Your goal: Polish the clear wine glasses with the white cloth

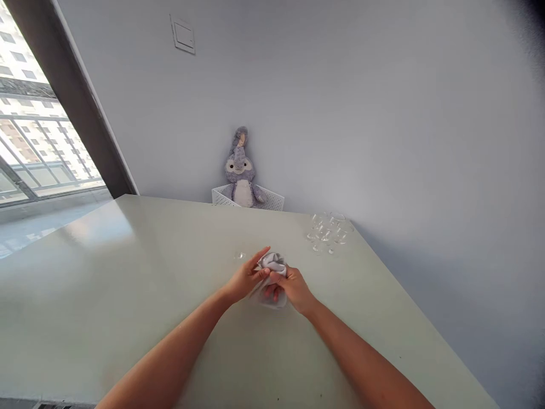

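Note:
A thin whitish cloth (275,264) is bunched between my two hands above the middle of the table. My left hand (247,279) curls round the left side of what looks like a clear glass, mostly hidden by the cloth and fingers. The cloth is pinched in my right hand (293,287), thumb in front, and its lower part hangs down with reddish fingertips showing through. Just left of my left hand, a small clear glass piece (239,255) rests on the table; its exact shape is hard to make out.
Several clear stemmed glasses (326,233) stand grouped near the right back edge of the pale table (179,255). Behind the table, a grey-purple plush toy (242,190) sits in a white perforated basket (272,200). Walls border the back and right; a window (38,130) is left.

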### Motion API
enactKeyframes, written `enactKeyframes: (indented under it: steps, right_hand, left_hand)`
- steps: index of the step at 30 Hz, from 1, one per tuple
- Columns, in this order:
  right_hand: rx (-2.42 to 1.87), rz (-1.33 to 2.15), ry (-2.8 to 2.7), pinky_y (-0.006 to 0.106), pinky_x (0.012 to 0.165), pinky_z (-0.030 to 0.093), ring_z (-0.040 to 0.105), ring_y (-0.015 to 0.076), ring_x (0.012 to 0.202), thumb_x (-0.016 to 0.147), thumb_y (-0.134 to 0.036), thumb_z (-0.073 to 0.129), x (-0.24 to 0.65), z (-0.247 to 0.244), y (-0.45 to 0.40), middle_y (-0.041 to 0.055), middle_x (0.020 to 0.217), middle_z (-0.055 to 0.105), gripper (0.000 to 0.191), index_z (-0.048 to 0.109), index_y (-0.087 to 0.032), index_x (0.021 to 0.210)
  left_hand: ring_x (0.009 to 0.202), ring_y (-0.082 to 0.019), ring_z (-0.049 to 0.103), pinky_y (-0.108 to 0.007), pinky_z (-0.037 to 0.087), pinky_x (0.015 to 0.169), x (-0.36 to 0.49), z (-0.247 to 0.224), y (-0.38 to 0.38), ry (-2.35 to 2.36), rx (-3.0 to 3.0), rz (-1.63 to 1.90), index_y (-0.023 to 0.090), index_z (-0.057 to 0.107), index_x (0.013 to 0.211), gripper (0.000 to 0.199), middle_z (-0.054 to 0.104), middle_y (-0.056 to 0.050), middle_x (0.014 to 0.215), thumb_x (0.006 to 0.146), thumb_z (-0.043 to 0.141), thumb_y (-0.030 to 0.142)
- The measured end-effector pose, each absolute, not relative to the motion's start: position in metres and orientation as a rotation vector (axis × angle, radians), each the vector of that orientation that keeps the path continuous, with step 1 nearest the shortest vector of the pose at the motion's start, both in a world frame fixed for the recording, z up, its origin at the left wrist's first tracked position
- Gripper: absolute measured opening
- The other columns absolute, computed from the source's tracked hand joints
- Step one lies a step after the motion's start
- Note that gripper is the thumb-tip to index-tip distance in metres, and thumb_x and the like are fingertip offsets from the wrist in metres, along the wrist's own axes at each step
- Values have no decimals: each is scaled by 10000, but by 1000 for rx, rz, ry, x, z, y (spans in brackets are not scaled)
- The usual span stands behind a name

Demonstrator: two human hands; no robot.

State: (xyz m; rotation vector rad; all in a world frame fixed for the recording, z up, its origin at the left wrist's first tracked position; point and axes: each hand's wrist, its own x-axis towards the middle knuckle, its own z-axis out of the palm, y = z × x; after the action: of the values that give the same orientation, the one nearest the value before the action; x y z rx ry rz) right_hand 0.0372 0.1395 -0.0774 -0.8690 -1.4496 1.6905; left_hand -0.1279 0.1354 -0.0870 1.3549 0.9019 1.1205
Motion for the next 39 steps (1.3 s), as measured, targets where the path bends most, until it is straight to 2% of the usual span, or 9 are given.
enactKeyframes:
  steps: [4, 8, 11, 18, 22, 25, 28, 32, 39]
  right_hand:
    - [-714, 1946, -941, 189, 397, 397, 476, 84, 389, 761, -459, 551, 33, -86, 135, -23, 474, 541, 305, 595, -157, 775]
    - [-888, 1516, -1430, 244, 521, 455, 587, 154, 590, 734, -471, 574, 29, -87, 120, 33, 646, 635, 315, 616, -186, 861]
    - [-976, 1049, -1782, 281, 652, 460, 596, 209, 778, 651, -492, 644, 31, -88, 121, 71, 792, 663, 318, 651, -209, 796]
    - [-966, 1693, -1206, 249, 422, 417, 506, 129, 389, 767, -589, 428, 34, -79, 128, 23, 481, 569, 489, 610, -136, 776]
    - [-987, 1307, -1592, 281, 544, 467, 603, 184, 596, 727, -521, 545, 32, -81, 117, 56, 652, 649, 389, 634, -172, 872]
    - [-1028, 965, -1780, 295, 645, 471, 617, 211, 724, 670, -477, 629, 37, -86, 121, 67, 741, 673, 307, 652, -199, 798]
    - [-1215, 1135, -1565, 296, 529, 466, 604, 195, 535, 688, -517, 586, 45, -90, 135, 31, 541, 631, 340, 615, -179, 668]
    - [-1202, 1396, -1308, 272, 446, 429, 571, 177, 447, 680, -525, 594, 52, -92, 147, 21, 463, 596, 378, 596, -148, 651]
    - [-994, 1582, -1530, 272, 474, 445, 573, 158, 473, 717, -512, 557, 57, -80, 139, 21, 527, 606, 382, 609, -137, 668]
  left_hand:
    - [1093, -217, 459, -338, 412, 864, -129, -86, 140, 800, 1355, 1287, 300, 375, 1278, 649, 433, -81, 1283, 692, 652, 334]
    - [787, -154, 554, -306, 459, 739, -127, -79, 137, 869, 1310, 1220, 199, 525, 1117, 433, 609, -49, 888, 737, 586, 397]
    - [630, -126, 520, -261, 457, 592, -125, -80, 134, 1049, 1315, 1150, 159, 597, 929, 407, 553, -6, 672, 793, 433, 507]
    - [919, -175, 535, -318, 431, 817, -129, -78, 131, 792, 1373, 1200, 263, 434, 1222, 515, 516, -83, 1185, 741, 592, 362]
    - [730, -158, 579, -329, 469, 723, -127, -75, 131, 862, 1317, 1180, 197, 445, 1222, 515, 622, -47, 827, 768, 530, 426]
    - [597, -140, 564, -302, 471, 633, -128, -77, 130, 1045, 1395, 1096, 185, 461, 1219, 487, 596, -7, 648, 825, 396, 465]
    - [646, -161, 563, -306, 437, 689, -134, -80, 130, 1255, 1615, 1242, 243, 453, 1234, 439, 636, -23, 704, 830, 414, 409]
    - [967, -250, 500, -360, 309, 886, -141, -82, 134, 1249, 1974, 1437, 257, 582, 1096, 338, 632, -91, 991, 777, 524, 351]
    - [751, -199, 506, -349, 284, 804, -144, -82, 139, 1369, 2501, 974, 276, 583, 1064, 291, 612, -81, 766, 849, 400, 346]
